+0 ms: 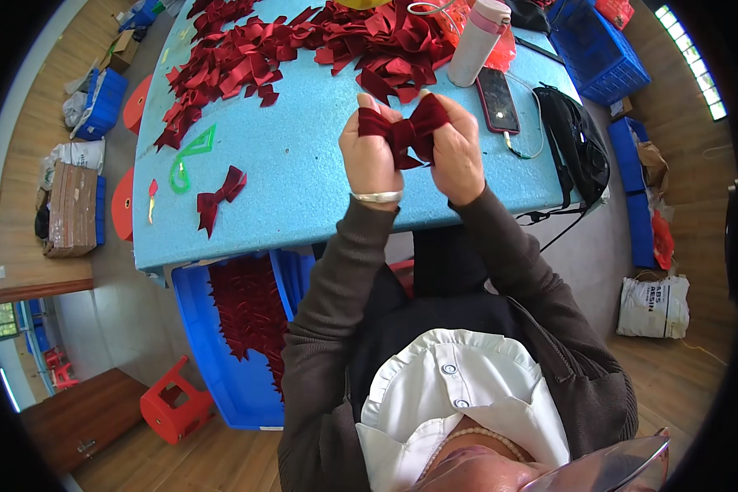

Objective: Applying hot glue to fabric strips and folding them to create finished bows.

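Note:
A dark red velvet bow is held up over the near side of the table between my two hands. My left hand pinches its left loop, and my right hand grips the right loop. The bow's short tails hang down below its knot. Another red bow lies by itself on the table to the left. Just beyond my hands spreads a large heap of red velvet bows and ribbon pieces.
On the light blue table lie a green plastic triangle, a phone on a cable and a black bag. A white bottle stands nearby. Below the left edge, a blue crate holds rows of red bows. A red stool is on the floor.

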Tool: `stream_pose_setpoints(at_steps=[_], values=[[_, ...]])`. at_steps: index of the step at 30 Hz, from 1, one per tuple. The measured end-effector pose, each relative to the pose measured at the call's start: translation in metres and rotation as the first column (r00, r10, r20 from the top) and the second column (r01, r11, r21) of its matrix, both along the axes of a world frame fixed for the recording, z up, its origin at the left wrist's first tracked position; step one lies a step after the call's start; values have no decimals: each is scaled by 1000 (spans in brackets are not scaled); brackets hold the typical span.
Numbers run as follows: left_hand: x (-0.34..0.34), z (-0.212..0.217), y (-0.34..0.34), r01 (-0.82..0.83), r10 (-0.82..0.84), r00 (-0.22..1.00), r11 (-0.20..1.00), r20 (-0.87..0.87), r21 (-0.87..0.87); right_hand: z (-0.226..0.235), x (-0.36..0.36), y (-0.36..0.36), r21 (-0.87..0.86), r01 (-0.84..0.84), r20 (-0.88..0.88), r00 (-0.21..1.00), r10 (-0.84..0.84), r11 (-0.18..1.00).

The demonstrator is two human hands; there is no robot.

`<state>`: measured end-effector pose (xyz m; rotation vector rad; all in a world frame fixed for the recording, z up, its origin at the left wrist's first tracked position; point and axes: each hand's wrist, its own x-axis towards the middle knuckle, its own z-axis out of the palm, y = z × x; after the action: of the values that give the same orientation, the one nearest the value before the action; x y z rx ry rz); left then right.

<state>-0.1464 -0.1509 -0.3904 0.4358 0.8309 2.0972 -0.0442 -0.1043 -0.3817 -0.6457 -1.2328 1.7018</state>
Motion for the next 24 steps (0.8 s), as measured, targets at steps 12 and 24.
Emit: stream_pose_setpoints(at_steps=[12,24], values=[[-24,-6,-8,309,-353,932,893,-83,-326,6,12,22,-47,-216,346,912,219,975],[0,9,-14,77,-119,977,971,-178,-226,13,12,6,-52,-177,221,958,184,983]])
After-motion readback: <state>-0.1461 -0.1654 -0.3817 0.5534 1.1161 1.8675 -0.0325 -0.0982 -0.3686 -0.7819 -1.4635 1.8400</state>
